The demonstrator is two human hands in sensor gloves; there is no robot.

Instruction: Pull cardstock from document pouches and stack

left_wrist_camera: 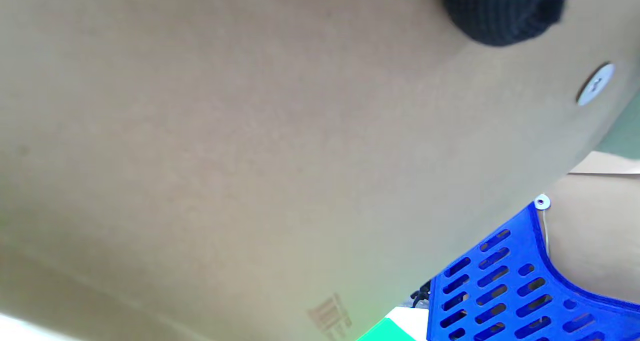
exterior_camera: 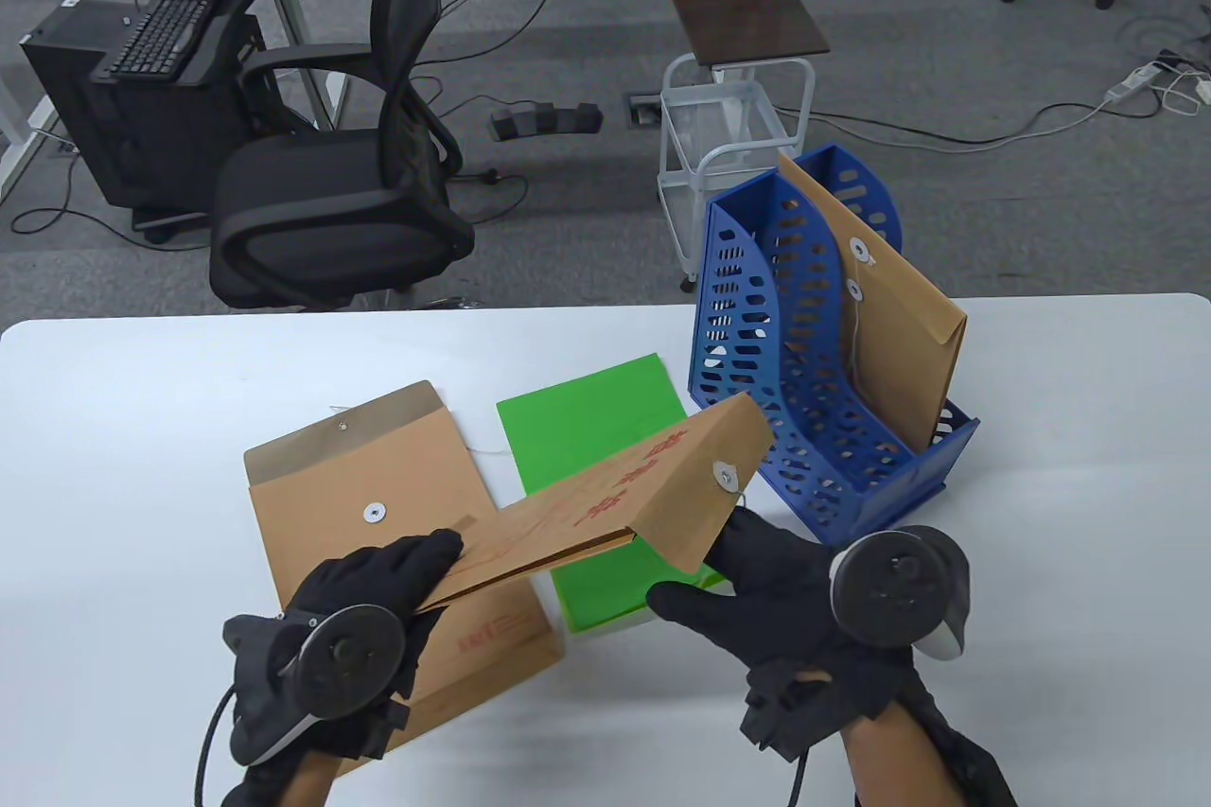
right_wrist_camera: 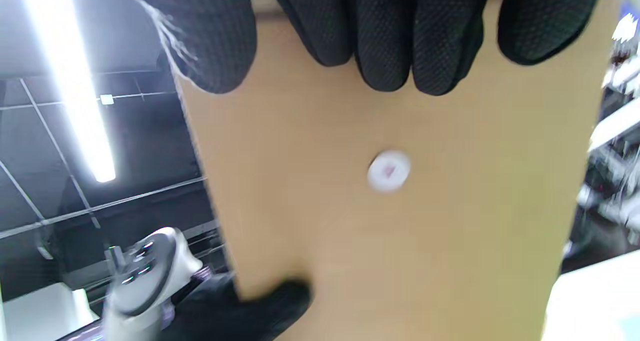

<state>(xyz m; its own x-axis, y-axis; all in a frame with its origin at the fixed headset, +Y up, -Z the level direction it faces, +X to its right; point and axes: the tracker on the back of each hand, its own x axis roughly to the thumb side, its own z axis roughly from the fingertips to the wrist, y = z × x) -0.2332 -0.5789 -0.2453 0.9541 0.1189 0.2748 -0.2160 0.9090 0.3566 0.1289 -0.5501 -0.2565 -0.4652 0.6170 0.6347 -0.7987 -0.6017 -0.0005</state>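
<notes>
A brown kraft pouch (exterior_camera: 615, 495) with red print is held in the air over the table between both hands. My left hand (exterior_camera: 378, 589) grips its near end. My right hand (exterior_camera: 747, 570) holds the folded-down flap (exterior_camera: 705, 485) with the white button; its fingers (right_wrist_camera: 385, 41) lie on the flap. The pouch fills the left wrist view (left_wrist_camera: 250, 156). A green cardstock sheet (exterior_camera: 591, 438) lies flat on the table under the pouch. Another brown pouch (exterior_camera: 378, 504) lies on the table at left with its flap open. A third pouch (exterior_camera: 889, 343) stands in the blue file rack (exterior_camera: 804, 391).
The white table (exterior_camera: 142, 466) runs to the far edge, where a black office chair (exterior_camera: 350, 183) and a small white cart (exterior_camera: 728, 126) stand on the floor. The blue rack stands at the right back of the table.
</notes>
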